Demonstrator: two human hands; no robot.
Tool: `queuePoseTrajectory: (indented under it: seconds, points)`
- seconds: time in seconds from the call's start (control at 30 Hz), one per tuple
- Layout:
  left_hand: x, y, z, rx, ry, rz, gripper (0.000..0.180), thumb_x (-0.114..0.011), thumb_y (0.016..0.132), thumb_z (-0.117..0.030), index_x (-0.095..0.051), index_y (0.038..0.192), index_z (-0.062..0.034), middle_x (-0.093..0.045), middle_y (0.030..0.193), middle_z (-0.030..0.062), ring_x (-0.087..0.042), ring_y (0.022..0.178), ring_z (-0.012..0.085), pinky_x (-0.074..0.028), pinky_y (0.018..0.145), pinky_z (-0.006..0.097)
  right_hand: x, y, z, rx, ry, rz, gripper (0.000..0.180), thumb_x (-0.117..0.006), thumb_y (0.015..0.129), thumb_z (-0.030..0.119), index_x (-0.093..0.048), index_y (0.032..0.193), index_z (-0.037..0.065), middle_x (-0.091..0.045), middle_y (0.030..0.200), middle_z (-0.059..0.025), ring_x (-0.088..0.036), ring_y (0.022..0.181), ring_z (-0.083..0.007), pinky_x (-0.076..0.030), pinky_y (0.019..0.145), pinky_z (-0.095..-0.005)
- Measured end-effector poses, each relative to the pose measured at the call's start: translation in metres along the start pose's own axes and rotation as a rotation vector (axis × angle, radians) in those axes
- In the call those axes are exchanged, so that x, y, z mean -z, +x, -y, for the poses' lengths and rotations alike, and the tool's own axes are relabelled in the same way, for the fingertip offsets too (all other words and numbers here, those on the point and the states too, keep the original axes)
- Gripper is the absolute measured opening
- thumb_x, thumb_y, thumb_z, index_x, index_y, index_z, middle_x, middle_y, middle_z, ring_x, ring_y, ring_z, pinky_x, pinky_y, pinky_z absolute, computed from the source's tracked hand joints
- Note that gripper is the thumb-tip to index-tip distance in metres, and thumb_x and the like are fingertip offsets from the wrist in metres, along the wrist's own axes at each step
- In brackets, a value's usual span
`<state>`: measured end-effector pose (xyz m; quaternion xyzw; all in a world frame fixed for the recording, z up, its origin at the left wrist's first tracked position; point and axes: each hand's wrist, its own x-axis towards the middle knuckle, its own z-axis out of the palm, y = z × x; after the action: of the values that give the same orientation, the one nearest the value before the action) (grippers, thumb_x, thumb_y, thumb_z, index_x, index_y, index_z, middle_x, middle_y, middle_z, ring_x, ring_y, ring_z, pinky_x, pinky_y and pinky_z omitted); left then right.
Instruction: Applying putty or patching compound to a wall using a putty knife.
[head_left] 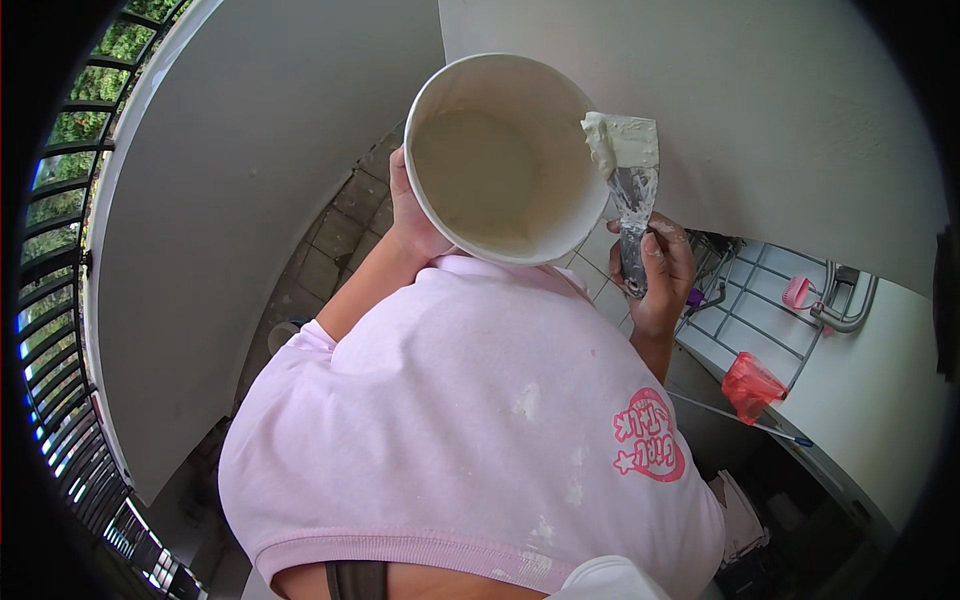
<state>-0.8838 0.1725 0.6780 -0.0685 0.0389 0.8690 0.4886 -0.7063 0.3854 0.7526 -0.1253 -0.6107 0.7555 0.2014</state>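
Observation:
My left hand (412,215) holds a white round bucket (565,120) from its left side, up in front of my chest. The bucket's mouth tips toward me, and a thin pale residue coats its inside. Most of my left fingers are hidden behind its wall. Just right of the bucket, my right hand (667,265) is closed round the grey handle of a putty knife (636,200). The knife points up, with thick off-white putty (622,143) spread on its blade beside the bucket's rim. Dried smears mark the knife and my right fingers.
Plain grey walls (270,130) stand close on the left and ahead (760,110). Black railings (60,270) run along the far left. To the right are a metal rack (750,290), a red plastic bag (752,387) and a pink brush-like thing (797,292). Floor tiles (345,215) show below.

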Motion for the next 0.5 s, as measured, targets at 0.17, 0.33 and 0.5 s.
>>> queuePoseTrajectory:
  seconds: [0.17, 0.33, 0.5]
  points:
    - [-0.032, 0.001, -0.012, 0.059, -0.673, -0.655, 0.067, -0.053, 0.085, -0.057, -0.055, 0.139, -0.0164, -0.055, 0.141, 0.0083, -0.053, 0.128, 0.0319, -0.047, 0.105, 0.051, 0.014, -0.003, 0.010, 0.178, -0.454, 0.034, 0.021, -0.070, 0.087, 0.003, -0.070, 0.107, -0.001, -0.070, 0.105, -0.0143, -0.066, 0.090, -0.0205, -0.054, 0.077, -0.0307]
    - [0.002, -0.010, -0.006, -0.107, 0.047, -0.108, 0.063, -0.051, 0.088, -0.054, -0.057, 0.137, -0.0160, -0.057, 0.139, 0.0079, -0.054, 0.128, 0.0297, -0.048, 0.104, 0.049, 0.014, 0.005, 0.025, 0.349, -0.845, 0.184, 0.029, -0.079, 0.075, 0.004, -0.072, 0.104, 0.001, -0.068, 0.100, -0.0144, -0.067, 0.087, -0.0245, -0.054, 0.076, -0.0331]
    - [0.027, -0.001, -0.013, -0.249, 0.281, -0.126, 0.063, -0.051, 0.088, -0.056, -0.057, 0.137, -0.0167, -0.058, 0.137, 0.0078, -0.055, 0.126, 0.0299, -0.050, 0.102, 0.050, 0.019, 0.003, 0.029, 0.308, -0.826, 0.202, 0.031, -0.080, 0.073, 0.003, -0.073, 0.104, 0.001, -0.068, 0.098, -0.0137, -0.067, 0.087, -0.0241, -0.054, 0.076, -0.0331]
